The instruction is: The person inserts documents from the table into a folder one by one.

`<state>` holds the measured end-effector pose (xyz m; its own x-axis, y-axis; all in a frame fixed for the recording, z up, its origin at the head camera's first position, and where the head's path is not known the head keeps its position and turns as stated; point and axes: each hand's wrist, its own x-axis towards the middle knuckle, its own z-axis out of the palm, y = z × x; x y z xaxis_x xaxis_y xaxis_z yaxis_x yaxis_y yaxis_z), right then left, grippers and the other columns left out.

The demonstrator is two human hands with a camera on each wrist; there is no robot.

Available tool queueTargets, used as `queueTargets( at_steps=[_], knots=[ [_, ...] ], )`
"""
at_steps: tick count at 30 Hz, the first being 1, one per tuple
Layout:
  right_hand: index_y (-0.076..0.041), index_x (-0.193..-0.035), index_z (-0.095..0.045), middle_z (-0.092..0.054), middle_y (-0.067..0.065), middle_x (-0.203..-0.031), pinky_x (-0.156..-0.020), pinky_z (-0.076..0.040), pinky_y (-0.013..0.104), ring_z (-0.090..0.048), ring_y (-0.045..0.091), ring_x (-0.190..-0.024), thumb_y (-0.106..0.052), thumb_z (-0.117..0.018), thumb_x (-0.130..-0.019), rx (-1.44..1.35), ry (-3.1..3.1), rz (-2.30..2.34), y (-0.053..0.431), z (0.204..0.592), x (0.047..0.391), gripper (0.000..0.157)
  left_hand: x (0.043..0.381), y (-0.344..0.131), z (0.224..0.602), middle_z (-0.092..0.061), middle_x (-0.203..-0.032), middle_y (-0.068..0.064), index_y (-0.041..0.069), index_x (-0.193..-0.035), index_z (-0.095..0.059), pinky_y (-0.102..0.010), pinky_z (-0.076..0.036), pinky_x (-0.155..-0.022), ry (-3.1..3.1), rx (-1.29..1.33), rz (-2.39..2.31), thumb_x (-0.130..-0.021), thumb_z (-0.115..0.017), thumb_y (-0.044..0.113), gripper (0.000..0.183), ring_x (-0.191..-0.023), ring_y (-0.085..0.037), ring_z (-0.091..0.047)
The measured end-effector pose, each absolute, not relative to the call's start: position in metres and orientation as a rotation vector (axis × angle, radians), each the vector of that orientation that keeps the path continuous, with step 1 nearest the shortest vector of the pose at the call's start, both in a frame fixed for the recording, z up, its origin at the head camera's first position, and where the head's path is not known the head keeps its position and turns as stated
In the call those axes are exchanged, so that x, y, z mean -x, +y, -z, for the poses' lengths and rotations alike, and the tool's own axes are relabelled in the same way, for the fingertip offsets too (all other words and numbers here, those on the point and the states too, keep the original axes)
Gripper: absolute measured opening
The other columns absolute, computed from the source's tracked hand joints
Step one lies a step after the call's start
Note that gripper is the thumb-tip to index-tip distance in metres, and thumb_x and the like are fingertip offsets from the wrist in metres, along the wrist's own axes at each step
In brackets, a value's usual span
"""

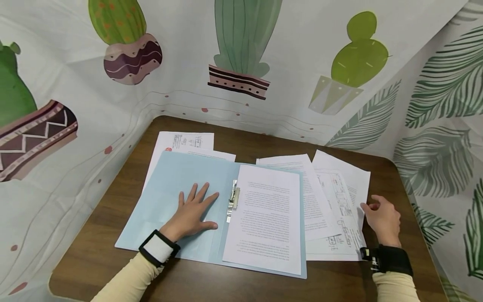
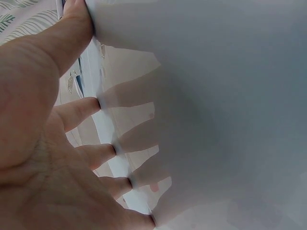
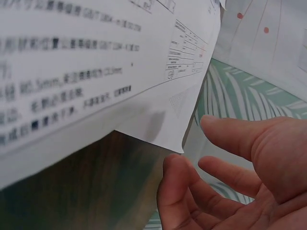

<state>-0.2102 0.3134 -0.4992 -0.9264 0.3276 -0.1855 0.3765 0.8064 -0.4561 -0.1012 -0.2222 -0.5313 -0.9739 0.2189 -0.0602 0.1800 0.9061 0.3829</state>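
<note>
Nearest, two cream sleeves lead to the person's hands over a brown wooden bench (image 1: 107, 214). The left hand (image 1: 192, 214), fingers spread wide, rests flat on the left cover of an open light-blue folder (image 1: 162, 184) lying mid-bench. Right of its metal clip (image 1: 233, 200), printed paper (image 1: 267, 218) covers the inside of the folder. The right hand (image 1: 384, 219), holding nothing, has bent fingers and thumb and index apart beside the edge of loose sheets (image 1: 320, 197) right of the folder; whether it touches them is unclear. More sheets (image 1: 160, 142) poke out beyond the folder's left cover. Farthest hangs cactus-print cloth (image 1: 185, 50).
</note>
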Motion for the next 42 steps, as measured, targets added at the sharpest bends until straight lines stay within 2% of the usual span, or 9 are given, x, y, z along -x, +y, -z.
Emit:
queueTargets(
  at_steps=[9, 33, 42],
  knots=[
    [0.004, -0.153, -0.038, -0.056, 0.035, -0.129, -0.079, -0.045, 0.062, -0.055, 0.054, -0.106, -0.024, -0.062, -0.101, -0.545, 2.880, 0.765, 0.314, 0.502, 0.212, 0.064, 0.102, -0.222, 0.533, -0.027, -0.165, -0.024, 0.014, -0.152, -0.051, -0.084, -0.009, -0.107, 2.963, -0.314, -0.586, -0.074, -0.088, 0.054, 0.095, -0.151, -0.056, -0.013],
    [0.003, -0.154, -0.035, -0.053, 0.035, -0.127, -0.071, -0.044, 0.054, -0.057, 0.051, -0.100, -0.027, -0.061, -0.100, -0.535, 2.827, 0.736, 0.308, 0.506, 0.216, 0.067, 0.100, -0.222, 0.530, -0.027, -0.165, -0.024, 0.014, -0.153, -0.051, -0.084, -0.010, -0.107, 2.959, -0.307, -0.573, -0.075, -0.087, 0.054, 0.095, -0.150, -0.057, -0.014],
    [0.005, -0.153, -0.035, -0.052, 0.038, -0.127, -0.073, -0.046, 0.059, -0.055, 0.053, -0.101, -0.022, -0.064, -0.099, -0.510, 2.856, 0.721, 0.307, 0.511, 0.217, 0.068, 0.101, -0.222, 0.532, -0.027, -0.166, -0.023, 0.015, -0.153, -0.051, -0.084, -0.011, -0.107, 2.962, -0.303, -0.560, -0.075, -0.087, 0.054, 0.095, -0.150, -0.056, -0.014]
  ],
)
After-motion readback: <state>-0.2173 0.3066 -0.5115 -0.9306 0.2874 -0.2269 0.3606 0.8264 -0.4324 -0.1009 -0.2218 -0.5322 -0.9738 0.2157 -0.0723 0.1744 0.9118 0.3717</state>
